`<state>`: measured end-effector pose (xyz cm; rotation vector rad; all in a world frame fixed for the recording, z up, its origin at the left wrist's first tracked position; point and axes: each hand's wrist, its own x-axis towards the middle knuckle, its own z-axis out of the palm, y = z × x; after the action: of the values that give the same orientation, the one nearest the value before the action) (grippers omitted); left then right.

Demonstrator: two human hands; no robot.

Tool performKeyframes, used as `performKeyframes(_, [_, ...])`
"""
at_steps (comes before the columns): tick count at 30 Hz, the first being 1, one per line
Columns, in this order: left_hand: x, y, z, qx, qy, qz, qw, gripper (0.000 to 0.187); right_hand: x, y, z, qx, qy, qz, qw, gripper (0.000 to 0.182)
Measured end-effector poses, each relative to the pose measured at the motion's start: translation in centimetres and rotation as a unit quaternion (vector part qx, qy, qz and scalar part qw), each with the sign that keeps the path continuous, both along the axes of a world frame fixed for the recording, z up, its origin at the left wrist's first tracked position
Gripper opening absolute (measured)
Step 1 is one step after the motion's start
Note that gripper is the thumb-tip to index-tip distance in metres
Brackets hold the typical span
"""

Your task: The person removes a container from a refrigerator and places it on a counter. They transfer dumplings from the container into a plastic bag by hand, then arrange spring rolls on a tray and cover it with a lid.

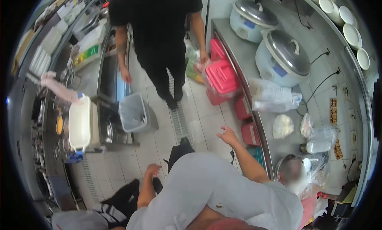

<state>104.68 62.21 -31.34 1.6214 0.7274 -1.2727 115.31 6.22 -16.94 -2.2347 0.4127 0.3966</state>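
My left hand (152, 171) hangs low in front of my grey shirt, fingers loosely apart and nothing in them. Farther forward, my right hand (228, 135) is held out over the tiled floor, fingers spread and empty. Neither hand touches anything. Closest to the right hand are red containers (250, 133) under the steel counter (264, 140). A grey bin (137, 112) with a plastic liner stands ahead of the left hand. Beneath me show my black shoe (185, 144) and dark trousers.
A person in black (157, 31) stands ahead in the aisle, one hand by a plastic bag (194, 65). Another person in grey (81, 220) is at lower left; a third is partly visible at right. Rice cookers (282, 55) stand on the counter. A white tub (80, 122) is left.
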Motion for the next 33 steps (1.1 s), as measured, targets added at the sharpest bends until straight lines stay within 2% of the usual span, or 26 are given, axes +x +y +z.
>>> performKeyframes(3, [7.8,-3.8,4.4,0.06,0.036,-0.032,0.997,0.027,8.3,-0.2,0.7,0.012,-0.031,-0.042,0.999,0.071])
performKeyframes(8, [19.5,-4.3,5.4,0.052,0.045,0.022,0.997,0.031,19.2,-3.1,4.6,0.087,-0.038,-0.154,0.983,0.067])
performKeyframes(9, [21.1,-4.7,6.1,0.057,0.037,0.046,0.997,0.032,21.0,-3.7,4.3,0.1,-0.051,-0.179,0.977,0.061])
performKeyframes(12, [23.9,-6.7,7.3,0.141,0.025,-0.004,0.99,0.031,27.0,-6.3,-0.3,0.181,0.009,-0.192,0.965,0.052])
performKeyframes(14, [22.9,-7.0,6.1,0.166,0.062,0.021,0.984,0.035,30.7,-7.7,-2.7,0.196,0.045,-0.161,0.966,0.044])
performKeyframes(16, [19.6,-8.2,4.0,0.123,0.093,0.056,0.986,0.033,34.7,-9.4,-3.1,0.199,0.058,-0.108,0.972,0.042])
performKeyframes(18, [18.1,-12.7,6.3,0.047,0.132,0.099,0.985,0.035,39.4,-10.3,-1.6,0.18,0.047,-0.056,0.981,0.043])
performKeyframes(20, [22.1,-12.8,3.6,0.098,0.055,0.047,0.993,0.031,43.5,-11.2,-2.1,0.135,0.014,0.011,0.991,0.042])
performKeyframes(22, [29.4,-14.6,4.1,0.12,-0.011,-0.002,0.993,0.027,47.3,-11.4,-3.9,0.14,0.037,0.034,0.989,0.042])
performKeyframes(24, [38.8,-15.7,4.2,0.145,-0.097,-0.094,0.98,0.023,52.7,-10.3,-5.4,0.144,0.045,0.057,0.987,0.041])
performKeyframes(25, [43.2,-16.2,4.3,0.158,-0.138,-0.157,0.965,0.022,54.8,-9.3,-4.8,0.109,0.025,0.086,0.99,0.038])
performKeyframes(27, [51.4,-17.4,4.5,0.198,-0.208,-0.328,0.9,0.019,58.7,-6.6,-5.9,0.091,0.004,0.117,0.989,0.04])
performKeyframes(29, [56.9,-18.4,5.8,0.216,-0.251,-0.517,0.789,0.017,60.8,-3.8,-6.4,0.097,0.006,0.124,0.987,0.044])
performKeyframes(30, [58.6,-18.3,5.0,0.225,-0.273,-0.617,0.703,0.017,62.4,-2.2,-6.0,0.109,0.015,0.121,0.987,0.047])
performKeyframes(32, [56.9,-18.4,5.8,0.229,-0.24,-0.752,0.569,0.016,65.4,-0.3,-4.7,0.12,0.04,0.125,0.984,0.052])
performKeyframes(33, [54.1,-18.9,9.0,0.236,-0.184,-0.773,0.559,0.021,66.5,0.5,-3.4,0.121,0.057,0.129,0.983,0.055])
